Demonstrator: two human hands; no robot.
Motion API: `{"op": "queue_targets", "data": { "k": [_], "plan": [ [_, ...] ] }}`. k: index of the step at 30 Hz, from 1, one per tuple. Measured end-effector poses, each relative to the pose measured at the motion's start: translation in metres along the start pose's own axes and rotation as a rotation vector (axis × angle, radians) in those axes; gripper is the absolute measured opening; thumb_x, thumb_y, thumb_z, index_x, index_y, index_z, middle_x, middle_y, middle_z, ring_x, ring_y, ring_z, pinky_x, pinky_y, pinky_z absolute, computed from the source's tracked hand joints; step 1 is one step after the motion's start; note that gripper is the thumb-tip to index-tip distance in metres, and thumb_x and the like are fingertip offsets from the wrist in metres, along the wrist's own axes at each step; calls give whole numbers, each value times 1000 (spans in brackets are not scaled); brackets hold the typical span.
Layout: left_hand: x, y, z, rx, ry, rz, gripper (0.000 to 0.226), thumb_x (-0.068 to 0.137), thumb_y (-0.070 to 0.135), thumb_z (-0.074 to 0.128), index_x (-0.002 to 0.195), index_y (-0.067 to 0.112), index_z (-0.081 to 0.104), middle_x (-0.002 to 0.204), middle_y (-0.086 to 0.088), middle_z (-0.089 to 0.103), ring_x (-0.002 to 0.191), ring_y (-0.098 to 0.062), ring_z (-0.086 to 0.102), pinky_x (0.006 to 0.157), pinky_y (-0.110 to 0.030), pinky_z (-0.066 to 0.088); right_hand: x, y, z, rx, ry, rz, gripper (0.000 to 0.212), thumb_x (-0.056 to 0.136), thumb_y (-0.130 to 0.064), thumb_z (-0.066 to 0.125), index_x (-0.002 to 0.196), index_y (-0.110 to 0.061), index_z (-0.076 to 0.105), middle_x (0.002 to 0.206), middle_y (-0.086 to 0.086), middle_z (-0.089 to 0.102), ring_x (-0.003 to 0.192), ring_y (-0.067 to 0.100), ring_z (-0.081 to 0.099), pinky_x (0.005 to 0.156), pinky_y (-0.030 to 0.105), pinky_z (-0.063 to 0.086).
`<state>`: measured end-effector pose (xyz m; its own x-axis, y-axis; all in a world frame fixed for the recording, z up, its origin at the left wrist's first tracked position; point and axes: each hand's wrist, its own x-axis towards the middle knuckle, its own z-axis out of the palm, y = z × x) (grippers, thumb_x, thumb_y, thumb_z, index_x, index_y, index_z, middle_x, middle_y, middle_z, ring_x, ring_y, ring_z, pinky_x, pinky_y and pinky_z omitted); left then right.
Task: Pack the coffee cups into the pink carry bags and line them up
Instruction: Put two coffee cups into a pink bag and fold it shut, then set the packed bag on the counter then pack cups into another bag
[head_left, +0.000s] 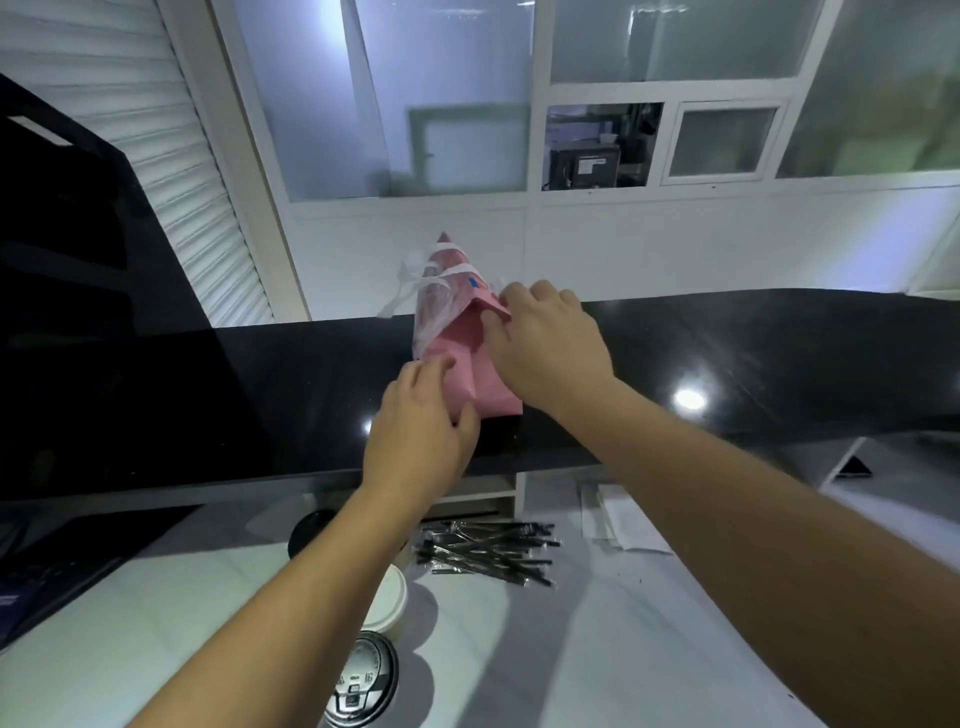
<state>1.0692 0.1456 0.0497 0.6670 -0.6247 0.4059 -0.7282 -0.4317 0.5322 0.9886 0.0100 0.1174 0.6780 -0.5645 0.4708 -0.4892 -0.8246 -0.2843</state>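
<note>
Right now, line by line:

Pink bag: your pink carry bag (480, 358) lies on the raised black counter (727, 353) at the middle of the frame, its mouth pointing toward the upper part of the picture, with white handles (415, 278) spilling out at the far end.

Left hand: your left hand (421, 436) is at the near lower corner of the bag, just below frame centre; the fingers reach onto the pink paper and the thumb lies along its edge, but you cannot tell from this view whether it pinches the paper or only presses on it.

Right hand: your right hand (550, 348) sits right of centre, fingers bent over the bag's right edge, gripping the folded paper there.

Cups: a cup with a black lid (363, 680) stands at the bottom centre of the frame on the white lower counter (649, 649); a white-rimmed cup (387, 597) stands just above it, partly behind your left forearm. Both are well apart from the bag.

Straws: a pile of black wrapped straws (488, 553) lies on the white counter, lower centre, between your two forearms.

Papers: white sheets (618, 519) lie right of the straws.
</note>
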Motion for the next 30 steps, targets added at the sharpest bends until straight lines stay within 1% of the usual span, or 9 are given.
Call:
{"op": "queue_targets", "data": {
  "k": [3,7,11,13,15,20,22,26,30],
  "plan": [
    [-13,13,10,39,-40,49,54,94,35,64,145,22,48,142,1,52,123,-25,51,94,-43,51,-41,28,-2,-1,-32,92,41,103,-48,38,124,-18,57,119,9,61,105,31,54,85,47,50],
    [-35,37,36,67,-117,128,53,95,37,65,143,22,50,139,1,54,124,-23,53,98,-42,49,-96,66,-6,-42,-95,223,48,102,-54,38,138,-24,50,129,7,61,116,32,55,94,50,50],
    [-66,71,59,124,-192,240,57,93,34,65,146,20,50,142,1,53,126,-24,53,98,-44,50,-154,98,-20,-74,-127,340,50,99,-55,45,140,-26,47,136,2,57,125,30,49,99,48,45],
    [-83,93,68,129,-217,276,56,93,35,64,146,21,50,142,1,52,126,-25,53,97,-44,50,-183,114,-31,-56,-123,397,50,100,-55,44,141,-28,46,140,0,54,128,30,46,100,49,45],
    [-102,117,76,120,-235,291,55,94,38,63,146,23,49,143,3,51,126,-23,53,98,-44,50,-211,130,-45,-16,-121,455,50,100,-56,41,143,-29,43,144,-1,51,130,30,45,100,51,47],
    [-166,191,100,77,-309,352,58,96,41,60,150,25,44,151,3,46,136,-24,47,108,-45,45,-287,178,-95,3,-73,572,54,101,-57,36,146,-28,40,149,-1,46,133,29,42,100,51,43],
    [-194,225,110,67,-327,388,58,97,43,59,150,27,42,153,4,45,138,-23,45,109,-44,44,-323,197,-121,-3,-47,608,55,100,-58,35,147,-29,40,150,-2,46,133,28,41,100,52,44],
    [-266,308,130,25,-375,485,55,96,45,59,147,31,43,149,7,47,133,-19,49,104,-40,47,-416,238,-181,-34,17,711,55,99,-60,34,146,-31,38,148,-4,47,132,27,42,99,51,43],
    [-336,381,150,-33,-455,613,57,95,44,58,148,28,45,148,7,48,130,-21,49,99,-41,47,-507,271,-237,-101,72,840,56,100,-59,37,148,-31,39,149,-4,47,134,25,42,100,48,42]
  ]
}}
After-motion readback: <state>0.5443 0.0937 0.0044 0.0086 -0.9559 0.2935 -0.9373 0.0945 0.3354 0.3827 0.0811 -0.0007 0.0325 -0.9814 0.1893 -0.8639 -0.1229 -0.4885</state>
